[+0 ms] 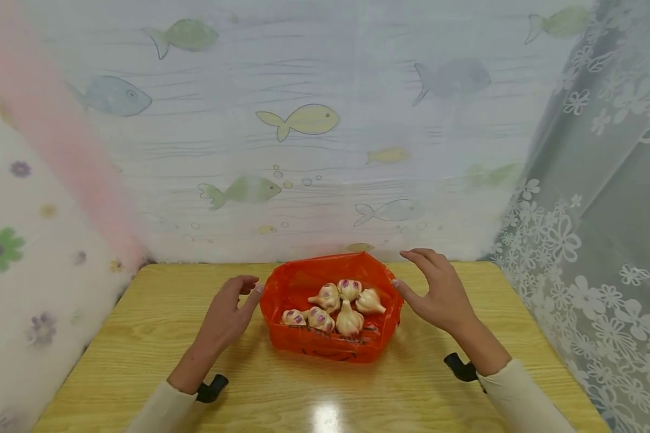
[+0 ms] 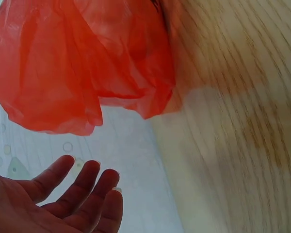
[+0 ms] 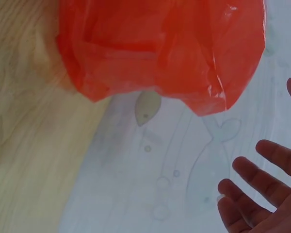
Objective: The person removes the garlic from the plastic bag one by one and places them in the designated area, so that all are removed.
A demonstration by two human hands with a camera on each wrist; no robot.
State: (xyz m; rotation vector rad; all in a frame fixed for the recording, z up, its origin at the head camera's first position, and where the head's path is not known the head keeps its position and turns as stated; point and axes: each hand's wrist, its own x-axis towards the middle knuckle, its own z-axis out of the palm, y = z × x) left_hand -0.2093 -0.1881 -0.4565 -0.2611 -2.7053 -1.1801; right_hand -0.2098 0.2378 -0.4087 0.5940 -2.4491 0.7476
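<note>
Centrally, near the far edge of a wooden table [image 1: 141, 361], an open red plastic bag [image 1: 298, 288] sits with its mouth spread wide, holding a small heap of garlic bulbs [image 1: 336, 307] with purple-tinged tips. Left hand [image 1: 229, 313]: placed just beside the bag's left edge, fingers relaxed and slightly bent, thumb tip at or very near the plastic; it grips nothing. The left wrist view shows these fingers [image 2: 82, 187] spread and apart from the bag [image 2: 82, 63], with the wall covering visible between them. Right hand [image 1: 439, 291]: held just beside the bag's right edge, fingers extended and parted, thumb tip close to the rim; nothing is clasped. The right wrist view confirms open fingers [image 3: 259, 179] clear of the bag [image 3: 160, 48]. Both forearms wear pale sleeves [image 1: 520, 397] with a black wrist mount [image 1: 460, 367] on each. Behind the table hangs a fish-patterned wall covering [image 1: 303, 120]; a white floral lace curtain [image 1: 590, 240] hangs at right.
</note>
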